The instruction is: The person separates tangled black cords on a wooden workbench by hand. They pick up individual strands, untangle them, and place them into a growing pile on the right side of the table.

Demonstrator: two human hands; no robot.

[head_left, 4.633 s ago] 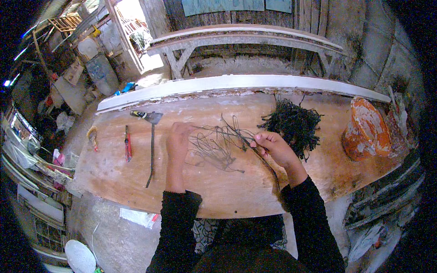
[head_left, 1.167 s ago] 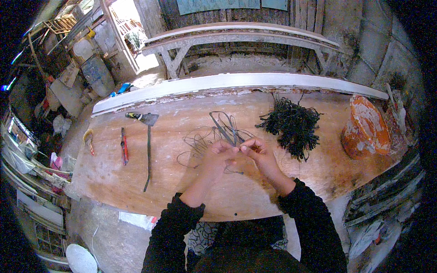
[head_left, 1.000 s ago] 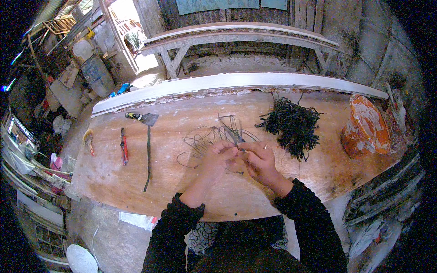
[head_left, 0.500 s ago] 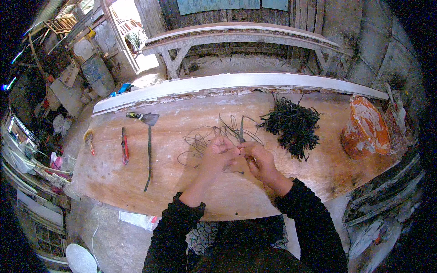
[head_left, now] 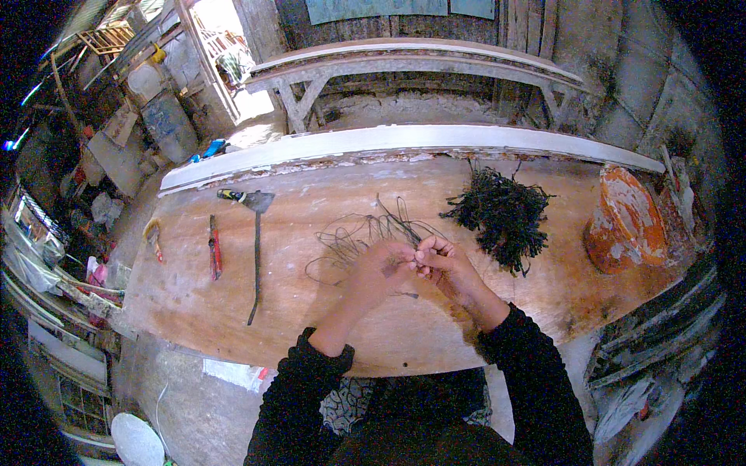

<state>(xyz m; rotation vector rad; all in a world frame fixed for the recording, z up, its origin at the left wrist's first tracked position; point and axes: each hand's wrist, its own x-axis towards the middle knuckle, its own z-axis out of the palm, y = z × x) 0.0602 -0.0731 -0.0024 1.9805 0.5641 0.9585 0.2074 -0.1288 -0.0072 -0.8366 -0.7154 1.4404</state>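
Note:
Above the middle of the wooden tabletop, my left hand (head_left: 383, 266) and my right hand (head_left: 448, 272) meet at the fingertips. Both are closed in a pinch on a thin dark strand (head_left: 409, 227), most of which the fingers hide. Loose loops of thin dark wire (head_left: 330, 247) spread over the board just beyond and left of my hands. To the right of them lies a thick bundle of short black strips (head_left: 497, 217).
Left on the table lie a flat dark strip (head_left: 256, 272), a putty knife (head_left: 252, 201), a red-handled tool (head_left: 214, 248) and a brush (head_left: 153, 235). An orange, white-smeared bucket (head_left: 614, 225) stands right. A long white board (head_left: 404, 140) borders the far edge; a bench (head_left: 420, 66) stands behind.
My fingertips have drawn closer together, and the left hand has turned over the strand. The dark strand that stuck up beyond my fingers now bends lower in a loop.

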